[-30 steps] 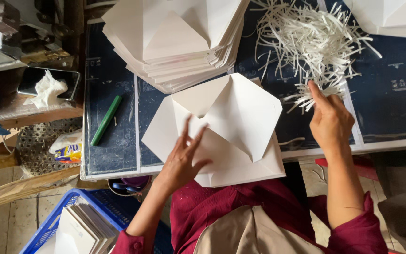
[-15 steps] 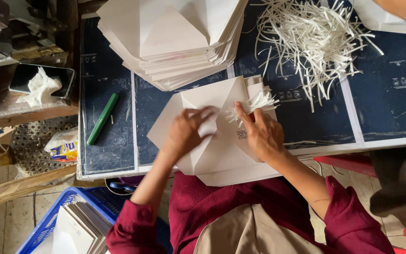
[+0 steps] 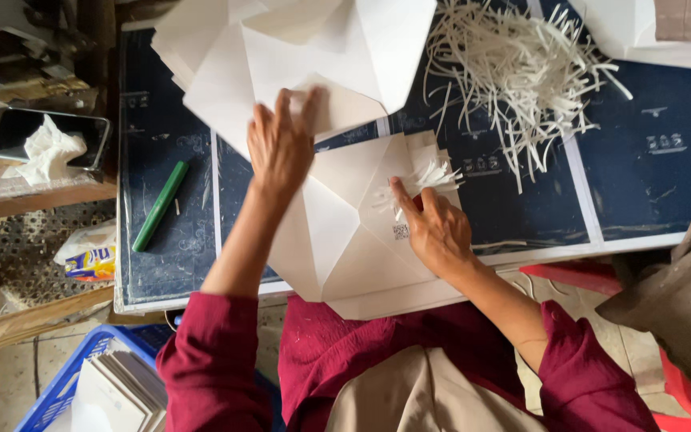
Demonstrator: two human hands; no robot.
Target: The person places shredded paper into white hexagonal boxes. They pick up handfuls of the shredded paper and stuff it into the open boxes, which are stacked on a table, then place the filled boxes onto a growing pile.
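Note:
A large white folded paper envelope (image 3: pixel 337 232) lies at the front edge of the dark blue table (image 3: pixel 649 168). My right hand (image 3: pixel 433 228) presses a small tuft of white paper shreds (image 3: pixel 421 180) against the envelope's open flap. My left hand (image 3: pixel 281 144) reaches up with fingers spread onto the stack of white folded envelopes (image 3: pixel 281 48) at the back. A big heap of white paper shreds (image 3: pixel 513 72) lies to the right of that stack.
A green marker (image 3: pixel 160 206) lies on the table's left part. A phone with crumpled tissue (image 3: pixel 45 144) rests on a wooden shelf at left. A blue crate of folded papers (image 3: pixel 97 384) stands on the floor. Another person's grey garment (image 3: pixel 681 280) is at right.
My left hand left the front envelope and moved up to the stack. My right hand, which fetched shreds from the heap, now holds them on the envelope's flap.

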